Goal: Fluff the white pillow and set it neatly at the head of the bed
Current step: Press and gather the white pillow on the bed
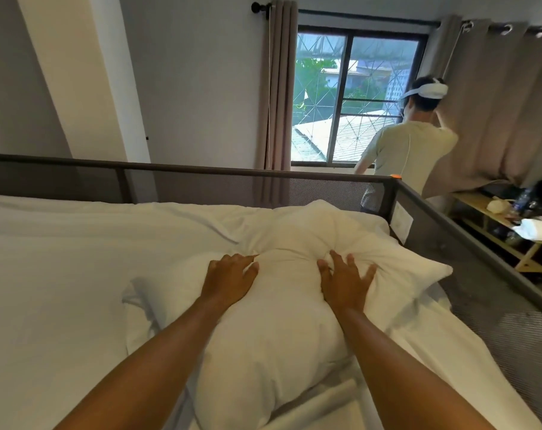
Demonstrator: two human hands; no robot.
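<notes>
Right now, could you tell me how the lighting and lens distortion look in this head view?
Head view: daylight comes through the window; the white pillow shows soft shadows in its creases beside the left hand and right hand; the wide lens bends the bed rail; the whole frame is slightly soft.

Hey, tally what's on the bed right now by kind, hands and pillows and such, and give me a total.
Hands: 2, left hand and right hand, both pressing the pillow
White pillow: 1
White sheet: 1
Total: 4
</notes>
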